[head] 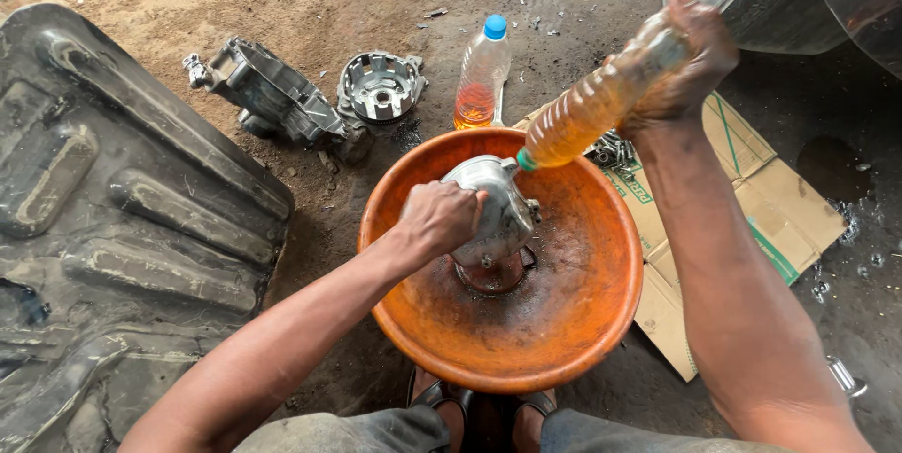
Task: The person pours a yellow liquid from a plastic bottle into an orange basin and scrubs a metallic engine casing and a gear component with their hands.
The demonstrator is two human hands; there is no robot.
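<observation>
The left hand (440, 218) closes over the cast-metal housing (496, 218), judged heavy, rigid and oil-slick, in the orange basin (601, 321), while the right hand (691, 63) grips the light, squeezable tilted bottle (587, 119) by its base.

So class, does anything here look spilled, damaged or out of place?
Yes: dark wet stains spread on the ground beside the cardboard, like spilled liquid. Loose metal parts lie in the dirt. The basin is grimy inside.
</observation>
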